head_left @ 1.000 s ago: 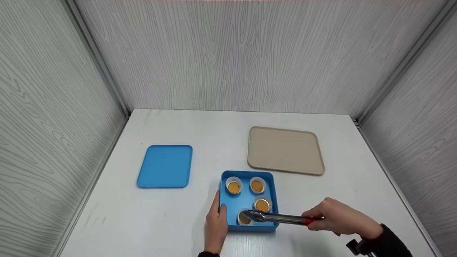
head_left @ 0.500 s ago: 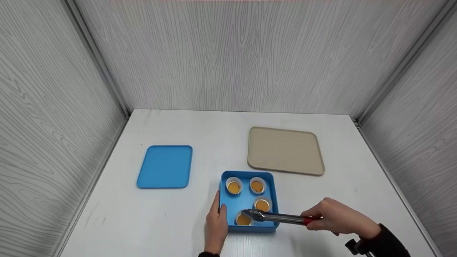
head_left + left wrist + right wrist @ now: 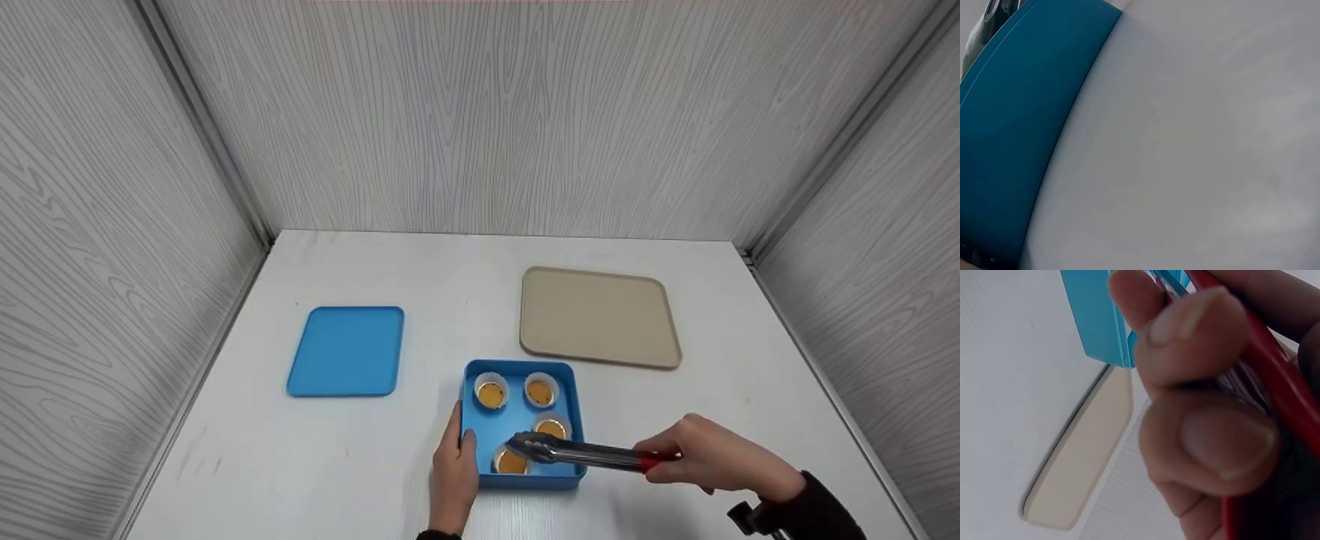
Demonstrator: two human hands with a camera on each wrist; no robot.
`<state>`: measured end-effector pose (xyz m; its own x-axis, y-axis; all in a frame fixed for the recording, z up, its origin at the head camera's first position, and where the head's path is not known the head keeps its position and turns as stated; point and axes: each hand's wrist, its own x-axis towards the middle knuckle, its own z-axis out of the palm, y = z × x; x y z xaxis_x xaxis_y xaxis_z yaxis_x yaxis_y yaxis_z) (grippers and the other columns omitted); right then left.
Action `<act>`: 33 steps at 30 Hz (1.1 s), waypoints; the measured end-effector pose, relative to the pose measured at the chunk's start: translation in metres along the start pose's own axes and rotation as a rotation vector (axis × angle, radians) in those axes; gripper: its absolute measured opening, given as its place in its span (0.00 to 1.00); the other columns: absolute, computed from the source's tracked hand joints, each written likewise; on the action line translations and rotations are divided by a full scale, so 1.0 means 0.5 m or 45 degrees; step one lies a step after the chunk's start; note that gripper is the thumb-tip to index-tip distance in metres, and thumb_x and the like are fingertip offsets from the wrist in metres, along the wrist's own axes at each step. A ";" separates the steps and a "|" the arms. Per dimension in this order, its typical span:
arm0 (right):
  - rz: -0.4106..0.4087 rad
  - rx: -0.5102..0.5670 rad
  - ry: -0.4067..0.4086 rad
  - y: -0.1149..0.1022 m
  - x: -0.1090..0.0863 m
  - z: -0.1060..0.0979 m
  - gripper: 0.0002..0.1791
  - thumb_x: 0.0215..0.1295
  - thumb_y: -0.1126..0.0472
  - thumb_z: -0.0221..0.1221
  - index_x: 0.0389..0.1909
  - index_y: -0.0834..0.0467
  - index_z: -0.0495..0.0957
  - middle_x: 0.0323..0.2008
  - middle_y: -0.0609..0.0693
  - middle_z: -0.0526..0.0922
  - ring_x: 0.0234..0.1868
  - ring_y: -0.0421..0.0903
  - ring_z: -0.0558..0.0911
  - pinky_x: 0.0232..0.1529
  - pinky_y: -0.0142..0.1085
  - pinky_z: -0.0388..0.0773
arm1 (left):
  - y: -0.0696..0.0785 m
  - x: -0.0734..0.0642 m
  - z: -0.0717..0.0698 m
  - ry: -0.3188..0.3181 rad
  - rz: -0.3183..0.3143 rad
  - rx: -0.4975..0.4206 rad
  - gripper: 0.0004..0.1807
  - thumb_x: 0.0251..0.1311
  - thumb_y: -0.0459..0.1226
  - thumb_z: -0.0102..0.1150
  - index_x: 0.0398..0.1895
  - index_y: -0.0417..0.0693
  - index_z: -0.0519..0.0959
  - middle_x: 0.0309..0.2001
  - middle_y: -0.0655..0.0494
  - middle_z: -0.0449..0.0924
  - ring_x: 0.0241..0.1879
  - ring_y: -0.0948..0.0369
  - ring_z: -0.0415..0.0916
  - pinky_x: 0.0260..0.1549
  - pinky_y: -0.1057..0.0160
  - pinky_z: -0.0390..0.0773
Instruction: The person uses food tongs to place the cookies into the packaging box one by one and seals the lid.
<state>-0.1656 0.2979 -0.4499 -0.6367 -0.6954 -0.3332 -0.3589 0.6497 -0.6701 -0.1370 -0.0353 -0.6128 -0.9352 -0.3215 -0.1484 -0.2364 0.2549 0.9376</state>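
Observation:
In the head view, the right hand [image 3: 712,454] grips metal tongs [image 3: 592,454] by their red handle; in the right wrist view, its fingers [image 3: 1202,332] curl round the red grips. The tongs' dark tips are over the near end of a blue box [image 3: 484,480], partly in front of a white fluted cup [image 3: 513,460] with a golden-yellow cake-like filling. Several such cups stand in the box, one at the right partly covered by the tongs. The left hand [image 3: 454,469] holds the box's left wall, thumb at the rim and fingers outside.
A flat blue square tray or lid [image 3: 346,351] lies on the white table [image 3: 360,480] at the left. A beige rectangular tray [image 3: 600,319] lies behind the box to the right. Grey wood-grain panels [image 3: 495,112] enclose the table at the back and both sides.
The near cup has shifted slightly left in the box and shows more of its yellow filling. The tongs' tips have risen a little from it. The left hand and the box stay put.

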 end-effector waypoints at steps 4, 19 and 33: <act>-0.010 0.002 0.007 0.003 -0.003 -0.003 0.07 0.70 0.54 0.63 0.44 0.40 0.86 0.20 0.34 0.73 0.11 0.31 0.68 0.10 0.28 0.70 | 0.001 0.000 -0.001 -0.001 -0.009 0.000 0.30 0.77 0.42 0.44 0.80 0.51 0.60 0.78 0.54 0.60 0.77 0.50 0.58 0.72 0.42 0.62; 0.024 0.052 0.052 0.009 -0.015 -0.009 0.08 0.71 0.51 0.63 0.48 0.42 0.86 0.21 0.36 0.73 0.12 0.33 0.68 0.11 0.30 0.72 | -0.004 0.003 0.000 -0.016 0.002 -0.014 0.30 0.78 0.42 0.45 0.81 0.50 0.59 0.78 0.54 0.60 0.77 0.51 0.57 0.72 0.42 0.63; 0.033 0.038 0.409 0.027 -0.036 -0.001 0.14 0.71 0.52 0.64 0.54 0.49 0.85 0.23 0.38 0.79 0.12 0.32 0.68 0.13 0.31 0.71 | -0.003 0.000 0.003 0.012 0.005 -0.023 0.30 0.77 0.42 0.45 0.81 0.50 0.60 0.78 0.55 0.61 0.77 0.51 0.58 0.72 0.44 0.64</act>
<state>-0.1591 0.3196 -0.4527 -0.8300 -0.5432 -0.1268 -0.3228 0.6532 -0.6850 -0.1373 -0.0344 -0.6146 -0.9337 -0.3288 -0.1417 -0.2277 0.2400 0.9437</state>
